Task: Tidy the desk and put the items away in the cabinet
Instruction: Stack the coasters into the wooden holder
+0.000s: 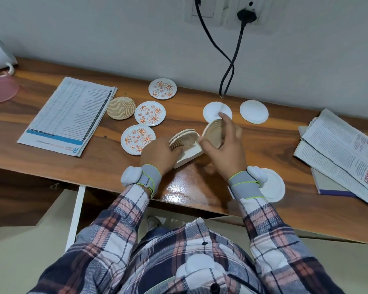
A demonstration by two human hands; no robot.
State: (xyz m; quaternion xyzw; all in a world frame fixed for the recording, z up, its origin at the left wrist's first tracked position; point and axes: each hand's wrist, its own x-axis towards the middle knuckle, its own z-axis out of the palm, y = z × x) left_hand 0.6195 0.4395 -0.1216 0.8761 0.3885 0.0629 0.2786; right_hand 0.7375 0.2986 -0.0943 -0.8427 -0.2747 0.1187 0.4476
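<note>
Three floral coasters (150, 113), three white coasters (253, 111) (hands (223, 153) hold wooden coasters (214, 132)).

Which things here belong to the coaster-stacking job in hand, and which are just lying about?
In the job: left hand, stack, holder, right hand, held coaster, loose wooden coaster.
Lying about: floral coasters, white coasters, newspapers, cables, pink plate.
</note>
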